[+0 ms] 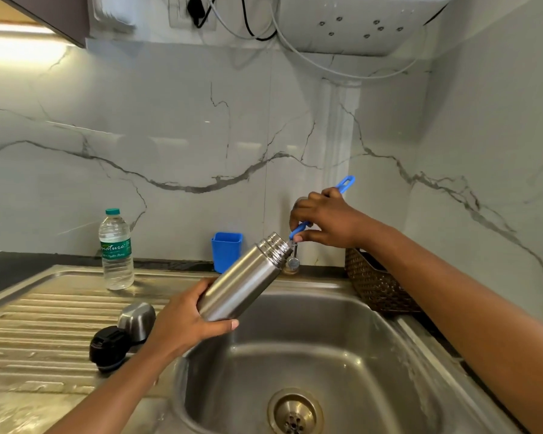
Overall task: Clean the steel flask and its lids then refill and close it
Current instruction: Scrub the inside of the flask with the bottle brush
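The steel flask (245, 277) is held tilted over the sink (311, 336), its base low and to the left, its open mouth raised toward the right. It is gripped near the base by the left hand (182, 324), with the fingers wrapped behind the body and the thumb laid across the front. A blue-handled brush (345, 184) is gripped by the right hand (323, 220), fingers curled round the handle; its lower end is set at the flask's mouth (the working end itself cannot be seen). A small tap (293, 263) is partly seen just behind the mouth.

The two lids are set on the ribbed drainboard (44, 311) left of the basin: a steel cap (137, 319) and, just in front of it, a black stopper lid (108, 347). Further back on the drainboard a capped plastic water bottle (116, 252) is stood upright. A blue holder (226, 250) is placed against the marble wall, and a dark woven basket (376, 283) is placed at the basin's right rim.
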Demonstrator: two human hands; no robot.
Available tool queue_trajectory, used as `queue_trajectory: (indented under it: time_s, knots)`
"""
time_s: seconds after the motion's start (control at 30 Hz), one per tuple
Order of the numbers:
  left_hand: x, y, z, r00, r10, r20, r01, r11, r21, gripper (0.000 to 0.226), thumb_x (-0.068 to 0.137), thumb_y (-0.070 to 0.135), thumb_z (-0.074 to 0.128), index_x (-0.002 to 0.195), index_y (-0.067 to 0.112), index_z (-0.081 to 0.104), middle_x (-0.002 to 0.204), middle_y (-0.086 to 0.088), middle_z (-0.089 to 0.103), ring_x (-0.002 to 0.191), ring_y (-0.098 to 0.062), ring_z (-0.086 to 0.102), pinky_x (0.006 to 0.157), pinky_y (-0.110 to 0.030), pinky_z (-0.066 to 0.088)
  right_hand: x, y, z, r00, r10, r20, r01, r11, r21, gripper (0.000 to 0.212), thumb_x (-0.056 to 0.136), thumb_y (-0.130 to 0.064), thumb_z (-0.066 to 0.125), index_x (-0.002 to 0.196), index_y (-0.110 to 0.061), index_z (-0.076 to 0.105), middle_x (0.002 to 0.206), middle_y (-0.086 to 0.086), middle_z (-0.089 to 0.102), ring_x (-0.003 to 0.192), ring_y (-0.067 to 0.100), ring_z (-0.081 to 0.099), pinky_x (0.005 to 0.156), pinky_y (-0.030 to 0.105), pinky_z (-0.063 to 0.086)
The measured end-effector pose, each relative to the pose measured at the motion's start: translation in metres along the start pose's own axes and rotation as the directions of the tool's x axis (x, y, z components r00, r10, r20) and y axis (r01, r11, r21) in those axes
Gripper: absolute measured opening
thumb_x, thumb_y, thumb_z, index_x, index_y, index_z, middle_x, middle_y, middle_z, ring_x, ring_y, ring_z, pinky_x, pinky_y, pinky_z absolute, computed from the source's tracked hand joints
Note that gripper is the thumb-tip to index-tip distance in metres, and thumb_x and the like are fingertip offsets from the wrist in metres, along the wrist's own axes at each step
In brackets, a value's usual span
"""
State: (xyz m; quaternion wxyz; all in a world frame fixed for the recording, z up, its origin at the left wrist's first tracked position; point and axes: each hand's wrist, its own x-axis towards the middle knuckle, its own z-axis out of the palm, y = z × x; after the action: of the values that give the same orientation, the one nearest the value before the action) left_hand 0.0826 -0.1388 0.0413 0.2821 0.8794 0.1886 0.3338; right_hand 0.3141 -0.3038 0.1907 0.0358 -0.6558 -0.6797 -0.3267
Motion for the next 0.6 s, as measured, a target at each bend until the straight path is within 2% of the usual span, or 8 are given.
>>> queue_trajectory:
  time_s: [0.1, 0.17, 0.27, 0.37, 0.43, 0.5, 0.6]
  knots:
    - [-0.001, 0.001, 0.002, 1.000, 0.002, 0.026, -0.002, 1.000, -0.018, 0.106, 0.031, 0.090, 0.059, 0.120, 0.035, 0.046, 0.099, 0.021, 0.055, 0.085, 0.000, 0.058, 0.065, -0.010, 0.042, 0.003, 0.010, -0.012, 0.999, -0.043, 0.011, 0.043, 0.997, -0.061, 0.025, 0.087, -0.047, 0.058, 0.102, -0.028, 0.066, 0.097, -0.010, 0.063, 0.090, 0.009, 0.047, 0.081, 0.030, 0.018]
    - [-0.001, -0.001, 0.003, 1.000, -0.008, 0.026, 0.009, 1.000, -0.026, 0.110, 0.030, 0.092, 0.058, 0.122, 0.033, 0.046, 0.101, 0.020, 0.056, 0.087, -0.001, 0.058, 0.067, -0.012, 0.044, 0.004, 0.029, -0.034, 0.999, 0.023, -0.023, -0.024, 0.999, -0.047, 0.031, 0.083, -0.052, 0.059, 0.100, -0.029, 0.069, 0.091, -0.010, 0.065, 0.090, 0.011, 0.048, 0.078, 0.029, 0.015]
    - [-0.002, -0.001, 0.005, 1.000, -0.028, 0.009, 0.029, 0.999, -0.038, 0.109, 0.028, 0.097, 0.051, 0.118, 0.036, 0.044, 0.099, 0.021, 0.054, 0.087, -0.001, 0.057, 0.067, -0.015, 0.046, -0.005, 0.059, -0.068, 0.979, 0.174, -0.103, -0.174, 0.985, 0.009, 0.031, 0.077, -0.059, 0.060, 0.093, -0.034, 0.069, 0.083, -0.017, 0.062, 0.091, 0.015, 0.051, 0.086, 0.032, 0.016]
    - [-0.004, 0.006, 0.009, 1.000, -0.022, -0.013, 0.021, 0.998, -0.061, 0.106, 0.026, 0.095, 0.055, 0.113, 0.035, 0.045, 0.097, 0.018, 0.057, 0.086, -0.003, 0.058, 0.065, -0.016, 0.044, -0.004, 0.052, -0.070, 0.970, 0.180, -0.165, -0.178, 0.984, 0.028, 0.027, 0.078, -0.055, 0.063, 0.092, -0.034, 0.070, 0.077, -0.017, 0.059, 0.090, 0.013, 0.048, 0.082, 0.028, 0.011]
    - [-0.004, 0.008, 0.010, 1.000, -0.004, -0.030, 0.003, 1.000, -0.024, 0.101, 0.029, 0.086, 0.062, 0.113, 0.034, 0.046, 0.096, 0.015, 0.058, 0.083, -0.002, 0.057, 0.063, -0.014, 0.040, 0.004, 0.027, -0.050, 0.988, 0.086, -0.128, -0.088, 0.996, -0.005, 0.033, 0.076, -0.059, 0.057, 0.093, -0.035, 0.070, 0.082, -0.015, 0.064, 0.090, 0.008, 0.046, 0.076, 0.027, 0.010]
    - [-0.004, 0.008, 0.010, 0.999, 0.009, -0.031, -0.010, 1.000, -0.011, 0.102, 0.030, 0.086, 0.062, 0.115, 0.031, 0.048, 0.096, 0.014, 0.058, 0.082, -0.001, 0.057, 0.062, -0.013, 0.040, 0.007, 0.003, -0.021, 0.998, 0.014, -0.056, -0.014, 1.000, -0.005, 0.028, 0.082, -0.055, 0.058, 0.097, -0.034, 0.069, 0.088, -0.015, 0.064, 0.090, 0.006, 0.044, 0.076, 0.028, 0.012]
    - [-0.005, 0.005, 0.009, 1.000, -0.001, 0.013, 0.000, 1.000, 0.032, 0.112, 0.031, 0.089, 0.058, 0.124, 0.028, 0.049, 0.100, 0.013, 0.057, 0.084, 0.000, 0.056, 0.064, -0.014, 0.042, -0.002, 0.009, -0.014, 0.998, 0.070, 0.006, -0.070, 0.996, 0.057, 0.027, 0.082, -0.051, 0.061, 0.098, -0.031, 0.069, 0.089, -0.016, 0.061, 0.089, 0.006, 0.043, 0.082, 0.029, 0.016]
